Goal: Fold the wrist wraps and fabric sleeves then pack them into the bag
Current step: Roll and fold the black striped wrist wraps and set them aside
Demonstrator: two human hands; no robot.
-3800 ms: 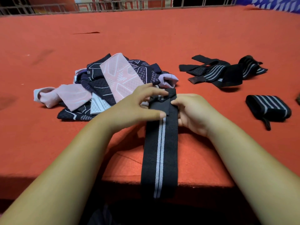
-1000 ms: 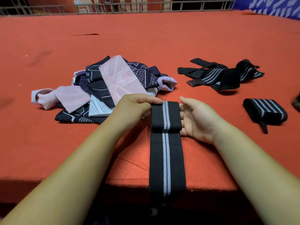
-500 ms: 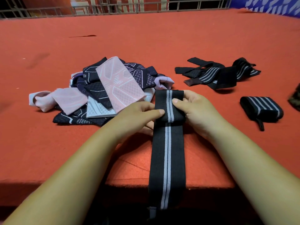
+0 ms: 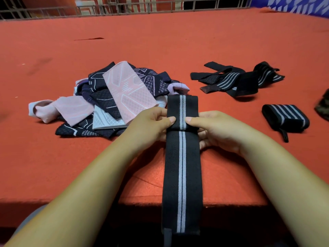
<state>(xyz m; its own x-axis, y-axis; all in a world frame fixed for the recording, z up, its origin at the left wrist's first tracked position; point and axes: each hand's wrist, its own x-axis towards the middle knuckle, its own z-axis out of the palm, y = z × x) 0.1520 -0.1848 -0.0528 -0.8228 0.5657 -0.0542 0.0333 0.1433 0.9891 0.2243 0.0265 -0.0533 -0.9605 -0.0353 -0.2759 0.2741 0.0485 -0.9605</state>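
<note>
Black striped wrist wrap [image 4: 181,175] lies lengthwise at the near middle of the red felt desk [image 4: 160,41]. Two grey stripes run down its centre. Its near end hangs over the desk's front edge; its far end is turned over into a flat folded section [image 4: 182,111] lying on top of the strap.

Left hand [image 4: 151,125] grips the left side of that folded section, thumb on top and the other fingers curled under the edge. Right hand [image 4: 219,129] mirrors it on the right side, thumb on top and fingers tucked beneath. The two thumb tips nearly meet across the stripes. Both hands have a pinch hold on the wrap, nothing else in them.

Pile of fabric sleeves [image 4: 124,97] sits just left of the folded section, touching or nearly touching it. Pink, navy patterned and white pieces are tangled there, with one pink sleeve [image 4: 130,90] flat on top.

Loose black wrist wraps [image 4: 236,79] lie in a heap further back on the right, well apart from the hands. One rolled wrist wrap [image 4: 284,119] sits alone at the right, its loop tail pointing toward the near edge. Camouflage item [image 4: 323,107] is cut off at the right frame edge; can't tell what it is.

Metal railing [image 4: 124,9] runs along the far side of the desk.
</note>
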